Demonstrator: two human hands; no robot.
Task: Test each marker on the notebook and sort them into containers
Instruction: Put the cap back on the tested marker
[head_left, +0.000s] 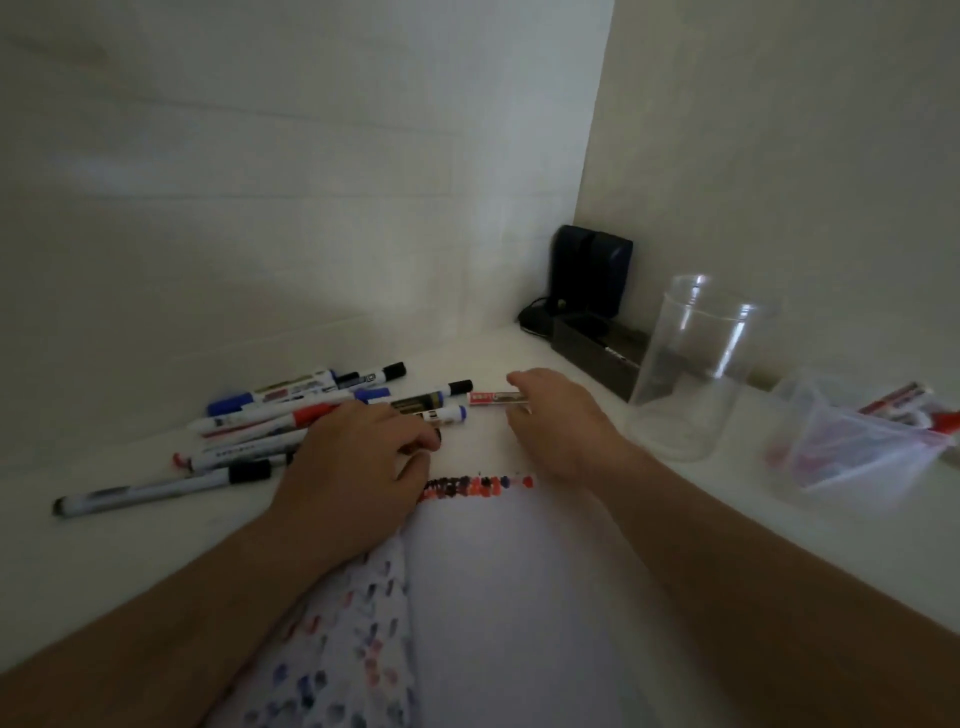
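The open notebook (498, 597) lies in front of me, with a row of red and dark test dabs (478, 486) along its top edge. A pile of markers (291, 415) with blue, red and black caps lies at the left. My left hand (358, 467) rests by the pile, fingers curled at a small dark piece (437, 435); whether it holds it is unclear. My right hand (561, 421) has thumb and fingers closed around the right end of a red-labelled marker (493, 398), low over the table. A clear cup (696, 374) stands empty at the right.
A clear plastic bag (872, 447) with red markers lies at the far right. A black open box (597, 353) and a dark device (592, 275) with a cable sit in the corner. Walls close off the back and right. One pen (156, 488) lies apart at the left.
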